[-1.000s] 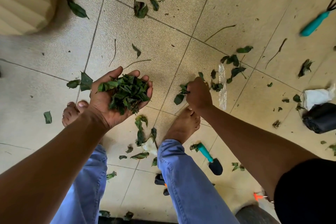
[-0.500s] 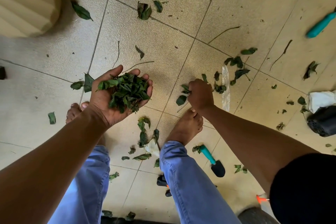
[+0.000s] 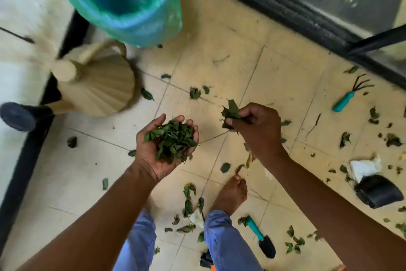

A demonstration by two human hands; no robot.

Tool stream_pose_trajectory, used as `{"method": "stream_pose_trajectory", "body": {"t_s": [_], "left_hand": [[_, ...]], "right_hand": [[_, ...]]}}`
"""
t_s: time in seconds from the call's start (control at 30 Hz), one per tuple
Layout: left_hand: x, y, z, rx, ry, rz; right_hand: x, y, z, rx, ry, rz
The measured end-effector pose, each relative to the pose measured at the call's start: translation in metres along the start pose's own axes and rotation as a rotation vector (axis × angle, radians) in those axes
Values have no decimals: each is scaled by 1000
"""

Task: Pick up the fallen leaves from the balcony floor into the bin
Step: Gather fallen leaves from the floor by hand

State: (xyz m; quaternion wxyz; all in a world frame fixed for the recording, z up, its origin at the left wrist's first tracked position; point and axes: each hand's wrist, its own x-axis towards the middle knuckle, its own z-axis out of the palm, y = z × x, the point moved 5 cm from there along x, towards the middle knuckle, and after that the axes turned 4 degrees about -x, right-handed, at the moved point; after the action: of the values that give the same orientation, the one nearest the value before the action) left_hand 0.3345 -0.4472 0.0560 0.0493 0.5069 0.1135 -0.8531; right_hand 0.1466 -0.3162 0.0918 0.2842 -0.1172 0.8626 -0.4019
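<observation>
Far left: black frame rail (image 3: 26,156) runs along the edge of the tiled floor (image 3: 219,55); a dark rounded object (image 3: 17,116) sits against it, identity unclear. Just right of that, a beige ribbed watering can (image 3: 98,86) stands on the floor, its handle toward the bin. Bin (image 3: 129,0), upper left of centre: blue, lined with a translucent green bag, blurred; interior contents cannot be made out. Left hand (image 3: 163,149): palm up, fingers cupped, carrying a heap of green leaves (image 3: 173,138), raised above the floor, below and right of the bin and well apart from it. Right hand (image 3: 257,127): just beside the left, not touching it; fingers and thumb pinch a small bunch of leaves (image 3: 229,111) that sticks out toward the left hand. Loose leaves on floor (image 3: 195,93) remain scattered: some near the watering can, some between the hands and the feet, many to the right. One bare foot (image 3: 230,196) visible below the hands, blue trouser legs (image 3: 226,242) at bottom centre. Right of the foot, a teal-handled trowel (image 3: 260,236) lies on the tiles with a leaf at its handle end. Upper right: teal-handled hand rake (image 3: 351,95), tines pointing toward the black door track (image 3: 285,7). Far right: crumpled white material (image 3: 363,166) touching a black plastic pot (image 3: 377,193) lying on its side.
</observation>
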Motion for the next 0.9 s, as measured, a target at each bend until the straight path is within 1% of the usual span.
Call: {"method": "stream_pose_trajectory", "body": {"t_s": [0.1, 0.17, 0.23, 0.3, 0.37, 0.47, 0.53, 0.63, 0.77, 0.9], "left_hand": [[-33, 25, 41, 41, -64, 31], [-52, 43, 61, 135, -77, 66], [-71, 64, 80, 175, -97, 77], [-87, 82, 98, 145, -107, 85], [-103, 106, 114, 136, -128, 130], [-117, 137, 134, 128, -154, 218], [-115, 160, 143, 112, -107, 279], [-101, 185, 161, 65, -85, 308], [-74, 214, 187, 41, -76, 351], [-43, 240, 210, 105, 11, 355]], "right_hand": [[-17, -96, 13, 156, -116, -59], [-29, -145, 30, 175, -176, -86], [-35, -184, 49, 126, -171, -121], [-34, -210, 67, 45, -145, -153], [-26, -233, 88, -45, -121, -181], [-11, -261, 116, -127, -76, -234], [1, -277, 133, -156, -44, -264], [17, -293, 155, -148, -7, -266], [59, -300, 181, -94, -7, -199], [110, -291, 199, -8, -58, -36]]}}
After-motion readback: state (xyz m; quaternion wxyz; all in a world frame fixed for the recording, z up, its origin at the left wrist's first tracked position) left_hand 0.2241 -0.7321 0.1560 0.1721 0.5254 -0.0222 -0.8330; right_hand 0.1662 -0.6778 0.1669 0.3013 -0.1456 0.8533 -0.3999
